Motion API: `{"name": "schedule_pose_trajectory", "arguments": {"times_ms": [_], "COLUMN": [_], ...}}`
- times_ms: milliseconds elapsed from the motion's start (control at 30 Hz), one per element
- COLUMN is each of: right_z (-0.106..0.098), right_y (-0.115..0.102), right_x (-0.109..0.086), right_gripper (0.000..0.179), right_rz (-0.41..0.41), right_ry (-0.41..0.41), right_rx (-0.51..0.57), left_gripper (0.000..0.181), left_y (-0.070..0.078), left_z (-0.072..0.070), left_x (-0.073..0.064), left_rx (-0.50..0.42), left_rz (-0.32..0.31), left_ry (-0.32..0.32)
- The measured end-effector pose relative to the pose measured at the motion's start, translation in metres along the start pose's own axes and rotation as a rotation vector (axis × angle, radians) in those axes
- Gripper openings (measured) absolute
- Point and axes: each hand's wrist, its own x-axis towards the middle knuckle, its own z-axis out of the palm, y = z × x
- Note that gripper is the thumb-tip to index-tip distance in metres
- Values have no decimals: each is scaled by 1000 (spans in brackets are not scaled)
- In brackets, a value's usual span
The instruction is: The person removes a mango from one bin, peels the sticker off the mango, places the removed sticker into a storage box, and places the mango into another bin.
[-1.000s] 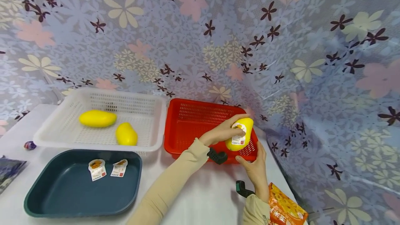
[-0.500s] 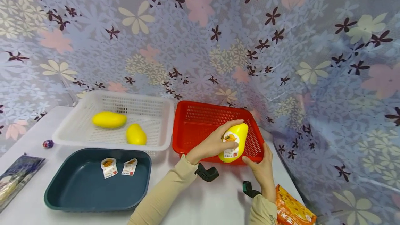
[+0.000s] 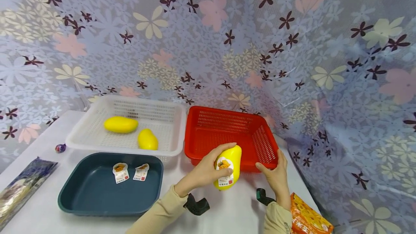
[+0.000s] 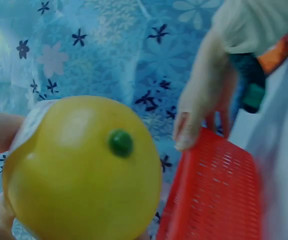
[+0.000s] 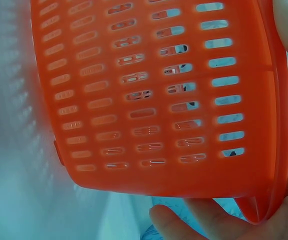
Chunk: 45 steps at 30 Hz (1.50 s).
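My left hand (image 3: 203, 170) holds a yellow mango (image 3: 235, 160), its thumb lying over a white label (image 3: 225, 181) with a mango picture. The mango is in front of the near rim of a red basket (image 3: 224, 138), tilted toward me. In the left wrist view, a green dot (image 4: 120, 143) marks one end of the mango. My right hand (image 3: 278, 178) grips the basket's near right corner, thumb on the rim. From the right wrist camera, the basket's slotted wall (image 5: 154, 110) fills most of the view, with fingers (image 5: 171, 222) around its corner.
A white basket (image 3: 169, 113) holds two yellow mangoes (image 3: 121, 124). In front of it, a dark teal tray (image 3: 107, 199) contains two labels (image 3: 120, 173). A lollipop-like ball (image 3: 60, 148) and a long packet (image 3: 26, 187) lie left. An orange packet (image 3: 308, 216) lies right.
My left hand has brought the mango leftward and toward me, from over the red basket to its front. My right hand has taken hold of the basket's corner. The head view has turned left.
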Motion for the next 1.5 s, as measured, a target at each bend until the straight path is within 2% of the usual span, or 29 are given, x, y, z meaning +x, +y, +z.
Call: {"name": "schedule_pose_trajectory", "arguments": {"times_ms": [167, 433, 600, 733, 833, 933, 1067, 1200, 1300, 1400, 1433, 1500], "right_z": [-3, -6, -8, -8, -10, -12, -12, -3, 13, 32, 39, 53], "right_y": [1, 0, -1, -2, -6, -16, -45, -79, -97, -106, -106, -104], "right_x": [3, 5, 4, 4, 1, -6, -22, -41, -55, -66, -68, -73], "right_gripper": [109, 110, 109, 109, 111, 112, 110, 110, 112, 115, 114, 113], "right_rz": [-18, -17, -13, -17, -19, -52, -138, -314, -499, -661, -708, -753], "right_ry": [3, -12, -8, -4, 0, 38, 79, 37, -28, -140, -184, -282], "right_rx": [-6, -18, -12, -15, -64, -114, -107, -28, 41, 94, 105, 102], "left_gripper": [67, 67, 68, 67, 68, 68, 68, 68, 68, 68, 68, 68], "left_y": [-11, -34, -48, -59, -66, -72, -75, -73, -73, -75, -75, -77], "left_z": [-3, -8, -5, -2, -1, -1, -4, -8, -8, -7, -7, -8], "left_x": [-23, -51, -58, -61, -64, -67, -70, -72, -74, -73, -73, -73], "left_rx": [42, 29, 57, 130, 173, 191, 211, 227, 239, 253, 260, 269], "left_rz": [-60, -163, -212, -250, -279, -303, -343, -388, -394, -393, -397, -401], "left_ry": [19, 63, 79, 130, 164, 175, 182, 196, 209, 218, 219, 223]}}
